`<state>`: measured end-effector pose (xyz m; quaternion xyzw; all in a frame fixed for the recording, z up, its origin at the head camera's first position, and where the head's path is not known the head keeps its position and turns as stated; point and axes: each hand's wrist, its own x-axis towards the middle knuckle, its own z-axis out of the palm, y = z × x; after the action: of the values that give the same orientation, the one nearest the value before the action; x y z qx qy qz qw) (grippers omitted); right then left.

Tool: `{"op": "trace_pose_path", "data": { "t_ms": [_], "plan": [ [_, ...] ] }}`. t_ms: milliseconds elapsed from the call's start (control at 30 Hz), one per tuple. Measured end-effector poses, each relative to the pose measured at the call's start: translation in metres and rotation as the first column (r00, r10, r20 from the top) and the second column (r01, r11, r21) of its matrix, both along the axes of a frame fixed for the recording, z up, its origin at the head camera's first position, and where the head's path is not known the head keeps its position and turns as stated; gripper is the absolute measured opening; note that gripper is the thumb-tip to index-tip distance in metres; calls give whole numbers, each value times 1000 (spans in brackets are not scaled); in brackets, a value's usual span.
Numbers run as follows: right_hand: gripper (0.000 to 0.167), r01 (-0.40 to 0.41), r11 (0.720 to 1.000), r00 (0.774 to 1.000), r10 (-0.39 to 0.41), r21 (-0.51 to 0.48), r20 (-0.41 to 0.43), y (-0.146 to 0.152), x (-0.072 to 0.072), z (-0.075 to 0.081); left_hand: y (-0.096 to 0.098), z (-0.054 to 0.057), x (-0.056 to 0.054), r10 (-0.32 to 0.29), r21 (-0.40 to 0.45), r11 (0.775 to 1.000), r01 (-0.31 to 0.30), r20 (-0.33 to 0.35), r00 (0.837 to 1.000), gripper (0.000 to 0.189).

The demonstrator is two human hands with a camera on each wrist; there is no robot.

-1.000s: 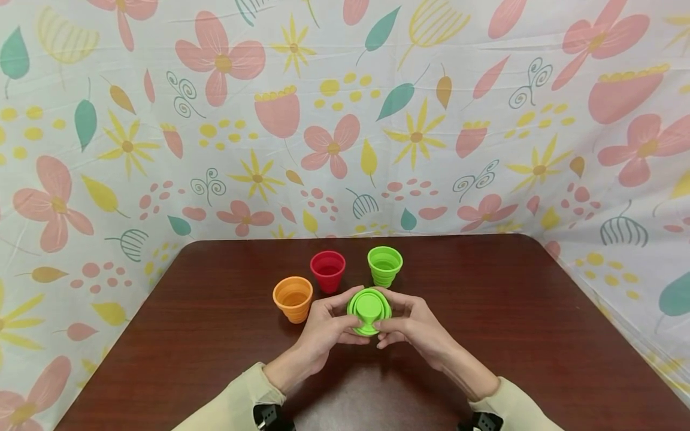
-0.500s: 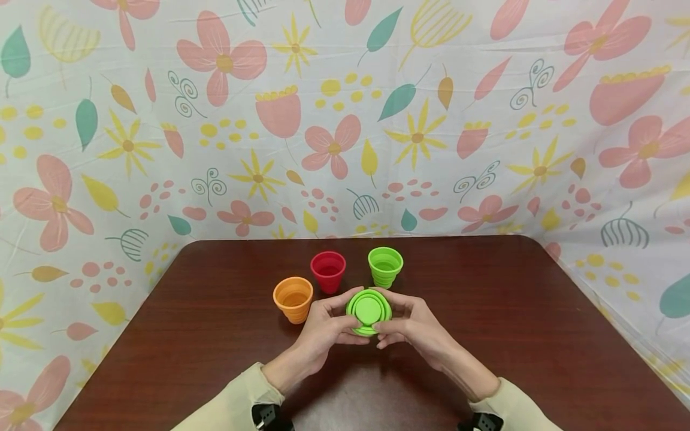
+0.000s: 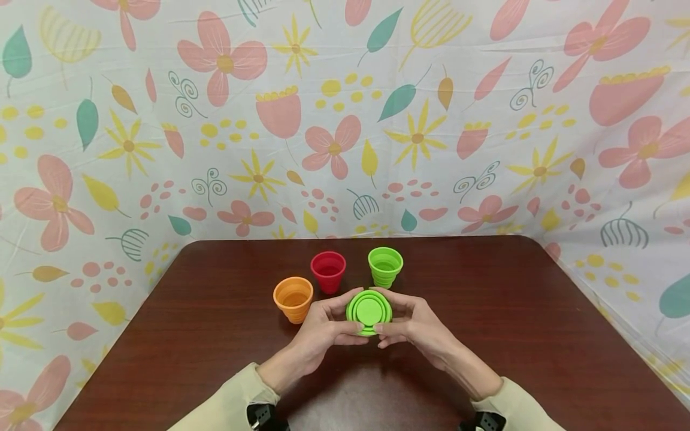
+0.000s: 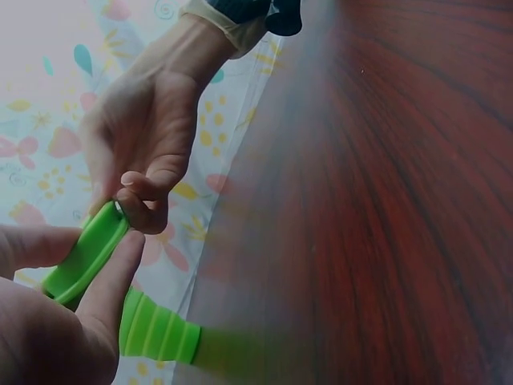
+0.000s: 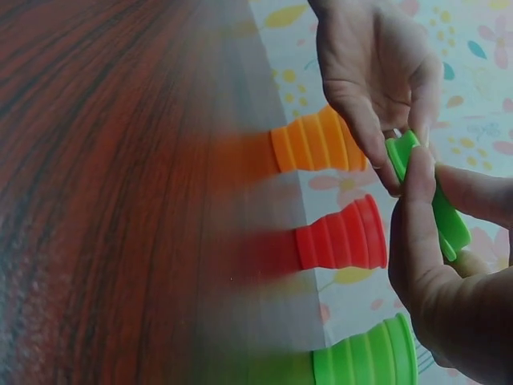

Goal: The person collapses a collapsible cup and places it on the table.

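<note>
A light-green collapsible cup (image 3: 370,311) is folded into a flat disc of concentric rings, its base facing the head camera. My left hand (image 3: 321,331) grips its left side, thumb on the near rim and fingers around the edge. On the opposite side, my right hand (image 3: 417,326) pinches it the same way, the two thumb tips close together. Both wrist views show the folded cup (image 4: 90,250) edge-on, as a thin disc held above the table. Just beyond the hands stands another green cup (image 3: 385,267), extended and upright.
A red cup (image 3: 327,272) and an orange cup (image 3: 293,300), both extended and upright, stand on the dark wooden table (image 3: 226,347) to the left of the green one. A flower-print cloth (image 3: 334,197) hangs behind the table.
The folded cup's middle, which stuck out a second ago, now sits flat within its rings. Both hands keep their hold in nearly the same place. The standing cups have not moved.
</note>
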<state>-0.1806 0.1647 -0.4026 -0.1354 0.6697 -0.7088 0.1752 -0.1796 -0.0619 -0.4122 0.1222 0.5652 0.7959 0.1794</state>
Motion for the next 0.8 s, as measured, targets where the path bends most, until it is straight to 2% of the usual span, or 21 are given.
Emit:
{"op": "trace_pose_path", "data": {
  "t_ms": [233, 800],
  "plan": [
    [76, -10, 1000, 1000, 10, 9, -14, 2, 0, 0, -1, -1, -1, -26, 2, 1000, 26, -4, 1000, 70],
    [74, -8, 999, 997, 11, 38, -76, 3, 0, 0, 0, 3, -1, -17, -18, 1000, 17, -20, 1000, 71]
  ]
}}
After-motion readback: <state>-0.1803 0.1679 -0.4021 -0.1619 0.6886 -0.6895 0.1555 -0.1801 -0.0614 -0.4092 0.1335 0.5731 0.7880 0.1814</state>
